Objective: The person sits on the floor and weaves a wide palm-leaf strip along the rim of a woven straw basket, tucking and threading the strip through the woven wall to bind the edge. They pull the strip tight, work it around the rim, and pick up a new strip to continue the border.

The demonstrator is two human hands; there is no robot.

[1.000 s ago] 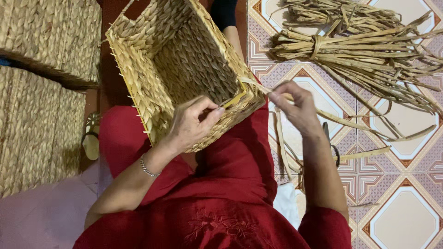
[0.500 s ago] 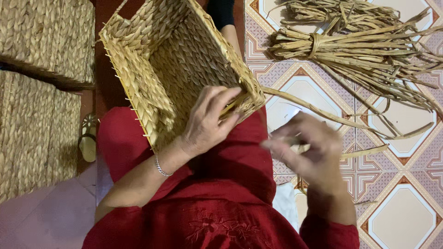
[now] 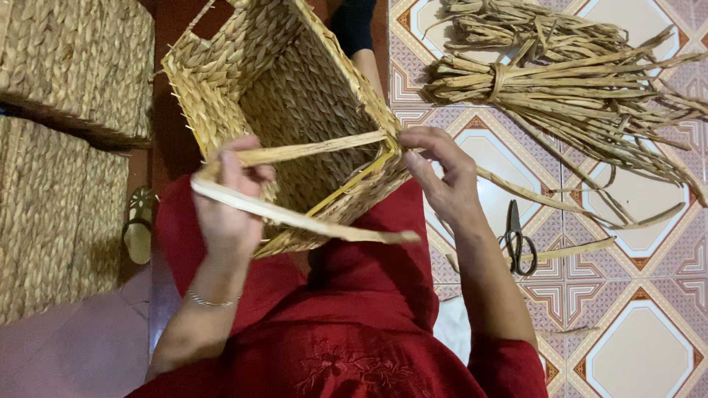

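1. You are holding a rectangular woven basket (image 3: 295,110) on your lap, over the red garment (image 3: 354,309), with its open mouth tilted toward you.
2. Your left hand (image 3: 230,203) is closing its fingers around a flat dried reed strip (image 3: 295,217) at the near left corner of the basket; the strip is running across the near rim to the right.
3. Your right hand (image 3: 442,177) is pinching, between thumb and fingertips, the strand at the near right corner of the basket, where a second strip (image 3: 317,151) is crossing the opening.
4. The strip is looking light, dry and rather stiff, so I judge it is bending but can crack at a sharp fold; it is best to take it close to the rim, flat between the fingers.
5. The basket is seeming light but firm; its rim is giving a good hold.
6. To the right of the basket, scissors (image 3: 516,239) are lying on the tiled floor (image 3: 641,346), and beyond them a tied bundle of reeds (image 3: 560,81).
7. To the left of the basket, finished woven baskets (image 3: 66,147) are standing.
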